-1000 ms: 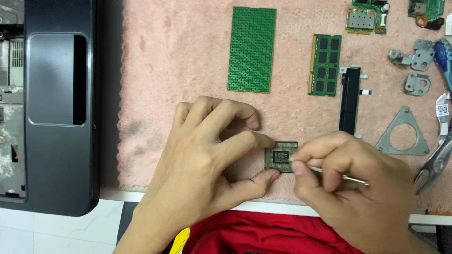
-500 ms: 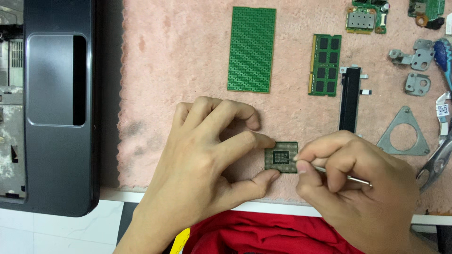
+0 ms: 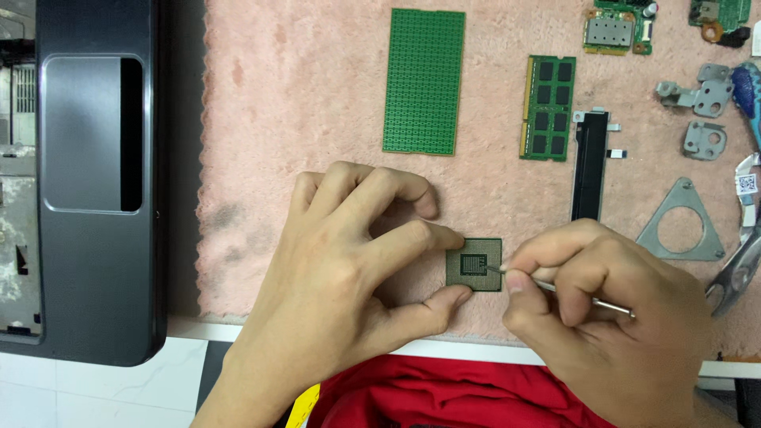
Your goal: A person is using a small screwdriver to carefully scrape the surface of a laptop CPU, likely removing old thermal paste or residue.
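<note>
A small square processor chip [image 3: 474, 265] lies on the pink cloth [image 3: 301, 119] near the front edge. My left hand [image 3: 349, 261] pinches its left side between forefinger and thumb. My right hand [image 3: 610, 317] grips a thin metal tool [image 3: 579, 295] whose tip touches the chip's right half.
A green perforated board [image 3: 423, 81], a memory module [image 3: 548, 108], a black bar [image 3: 590, 168], a triangular metal bracket [image 3: 680, 226], small brackets [image 3: 705, 95] and circuit boards [image 3: 618, 28] lie on the cloth. A dark laptop casing [image 3: 87, 182] sits left. Pliers [image 3: 737, 269] lie at the right edge.
My right hand has shifted slightly right and the tool tip has moved across the chip's right part. My left hand and the chip stay where they were.
</note>
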